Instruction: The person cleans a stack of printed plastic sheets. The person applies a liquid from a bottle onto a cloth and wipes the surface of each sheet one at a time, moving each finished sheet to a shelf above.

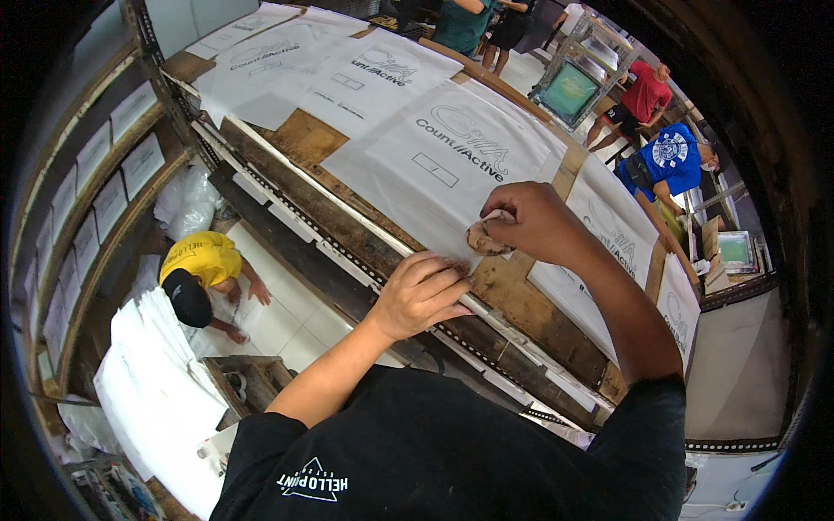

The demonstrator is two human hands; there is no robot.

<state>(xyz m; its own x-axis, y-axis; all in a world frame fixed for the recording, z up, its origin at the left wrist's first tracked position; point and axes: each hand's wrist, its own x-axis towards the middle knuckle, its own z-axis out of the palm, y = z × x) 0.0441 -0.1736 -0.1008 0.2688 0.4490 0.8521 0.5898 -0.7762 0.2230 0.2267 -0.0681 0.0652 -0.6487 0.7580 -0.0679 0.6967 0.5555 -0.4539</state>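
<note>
My right hand [537, 221] is closed on a crumpled, stained rag [488, 236], held over the near edge of a white printed plastic sheet [400, 191]. Dark print and a small outlined box mark that sheet, which lies flat on a long wooden worktable [512, 300]. Left of the rag, my left hand [423, 295] is at the table's near edge, its fingers loosely bent and the thumb apart. Dark stains show on its fingertips, and I see nothing held in it. More white printed sheets [599, 239] lie along the table on both sides.
A metal rail [365, 230] runs along the table's near side. Down to the left, a person in a yellow shirt [204, 265] bends beside stacked white sheets [156, 391]. Racks with sheets [100, 195] stand far left. People and screen frames [569, 91] are beyond the table.
</note>
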